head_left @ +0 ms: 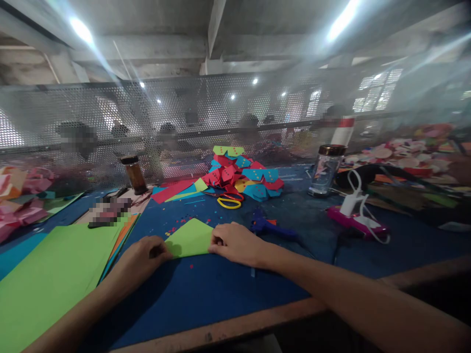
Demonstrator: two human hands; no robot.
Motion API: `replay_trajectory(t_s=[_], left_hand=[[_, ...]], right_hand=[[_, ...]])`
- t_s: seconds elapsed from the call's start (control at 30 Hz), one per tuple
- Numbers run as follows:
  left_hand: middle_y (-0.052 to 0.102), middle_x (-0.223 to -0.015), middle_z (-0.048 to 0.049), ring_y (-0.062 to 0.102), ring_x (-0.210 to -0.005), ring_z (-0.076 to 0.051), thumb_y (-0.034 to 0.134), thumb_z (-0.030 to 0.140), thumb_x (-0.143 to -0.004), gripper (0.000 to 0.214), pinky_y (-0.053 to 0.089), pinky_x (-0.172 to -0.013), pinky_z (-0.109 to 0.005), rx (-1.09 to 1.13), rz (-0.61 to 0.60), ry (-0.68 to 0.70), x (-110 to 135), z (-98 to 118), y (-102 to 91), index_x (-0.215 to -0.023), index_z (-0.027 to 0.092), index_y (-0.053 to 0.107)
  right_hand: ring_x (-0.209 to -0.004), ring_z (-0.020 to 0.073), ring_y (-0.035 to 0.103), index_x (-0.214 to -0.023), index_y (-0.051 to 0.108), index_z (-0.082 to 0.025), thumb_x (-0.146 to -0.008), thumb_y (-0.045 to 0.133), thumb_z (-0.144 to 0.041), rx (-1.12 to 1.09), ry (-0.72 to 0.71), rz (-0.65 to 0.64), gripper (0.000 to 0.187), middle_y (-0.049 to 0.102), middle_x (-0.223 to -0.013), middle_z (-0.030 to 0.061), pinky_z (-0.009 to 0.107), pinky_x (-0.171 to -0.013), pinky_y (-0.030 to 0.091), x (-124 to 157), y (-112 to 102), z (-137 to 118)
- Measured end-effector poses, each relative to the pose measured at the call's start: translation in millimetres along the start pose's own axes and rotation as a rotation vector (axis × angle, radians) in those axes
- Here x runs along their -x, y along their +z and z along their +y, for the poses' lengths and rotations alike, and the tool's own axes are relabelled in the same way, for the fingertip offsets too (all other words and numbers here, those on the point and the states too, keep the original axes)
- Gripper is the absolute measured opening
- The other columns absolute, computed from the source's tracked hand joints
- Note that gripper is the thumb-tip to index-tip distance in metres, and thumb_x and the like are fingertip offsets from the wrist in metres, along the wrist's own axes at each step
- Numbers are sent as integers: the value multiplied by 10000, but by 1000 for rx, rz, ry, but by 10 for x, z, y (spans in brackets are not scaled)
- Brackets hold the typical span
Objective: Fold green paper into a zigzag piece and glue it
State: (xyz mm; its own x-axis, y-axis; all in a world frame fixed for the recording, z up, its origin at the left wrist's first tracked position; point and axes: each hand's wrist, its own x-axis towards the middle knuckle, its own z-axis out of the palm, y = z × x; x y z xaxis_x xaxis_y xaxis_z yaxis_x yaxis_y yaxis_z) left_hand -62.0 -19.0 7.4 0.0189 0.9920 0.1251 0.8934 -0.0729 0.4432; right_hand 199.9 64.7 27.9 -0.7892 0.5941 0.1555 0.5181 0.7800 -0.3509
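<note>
A small piece of light green paper (189,238) lies folded on the blue table (221,289) in front of me. My left hand (145,256) pinches its left corner with curled fingers. The fingers of my right hand (235,242) are closed on its right edge and press it to the table. Both forearms reach in from the near edge.
A stack of green, orange and blue sheets (55,274) lies at the left. Beyond are yellow-handled scissors (230,200), a heap of red and blue paper shapes (243,176), a blue glue gun (270,226), a brown bottle (134,174), a glass jar (326,169) and a pink device with white cable (355,218).
</note>
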Motion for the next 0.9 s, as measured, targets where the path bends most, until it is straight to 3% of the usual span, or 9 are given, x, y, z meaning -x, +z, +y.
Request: replay_trajectory(t_s=[0.3, 0.9], left_hand=[[654, -695, -7, 582, -672, -201, 593, 444, -785, 238, 383, -613, -273, 126, -69, -21, -13, -93, -74, -771, 211, 638], [660, -746, -11, 586, -718, -201, 544, 426, -798, 242, 385, -642, -266, 37, -149, -37, -45, -173, -174, -798, 200, 630]], right_hand=[[-744, 158, 596, -805, 660, -172, -863, 645, -351, 6, 23, 1, 189, 689, -833, 18, 253, -639, 340, -8, -24, -17], [-756, 170, 619, -804, 678, -186, -862, 634, -349, 7, 32, -22, 179, 710, -840, 22, 254, -638, 348, -10, -50, 7]])
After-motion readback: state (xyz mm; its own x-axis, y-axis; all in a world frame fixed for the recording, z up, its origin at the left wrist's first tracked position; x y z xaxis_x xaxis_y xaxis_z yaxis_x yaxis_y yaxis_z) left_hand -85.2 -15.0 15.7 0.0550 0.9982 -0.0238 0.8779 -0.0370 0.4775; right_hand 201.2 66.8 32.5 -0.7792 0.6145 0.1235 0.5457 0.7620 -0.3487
